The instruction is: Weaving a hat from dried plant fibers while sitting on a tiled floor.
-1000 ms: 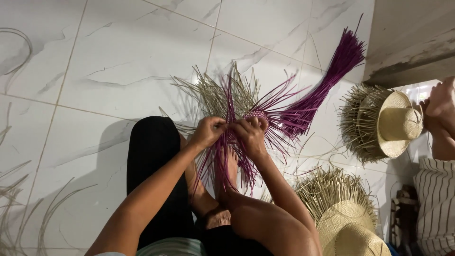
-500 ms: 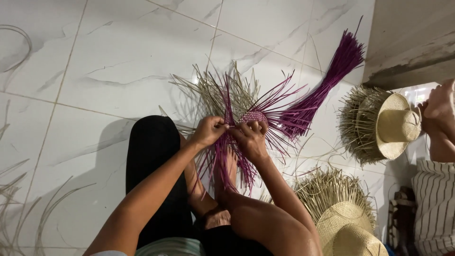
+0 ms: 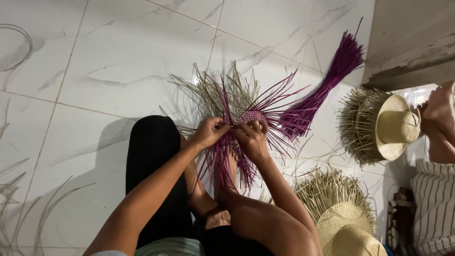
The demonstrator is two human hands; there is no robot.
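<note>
While my left hand [image 3: 208, 132] pinches purple straw strands [image 3: 222, 156], my right hand [image 3: 251, 137] grips the woven piece [image 3: 250, 116]; both hands touch. Finished straw hats [image 3: 379, 125] lie far right.

A small woven disc [image 3: 250, 116] of purple and pale straw is pinched at its near edge between both hands, with loose purple strands [image 3: 227, 161] hung below the grip and pale straw ends [image 3: 208, 92] fanned out beyond it.

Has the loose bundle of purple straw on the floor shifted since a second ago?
No. The purple straw bundle lies in the same spot against the tile joint and the grey step, while both hands work the weave beside it.
</note>
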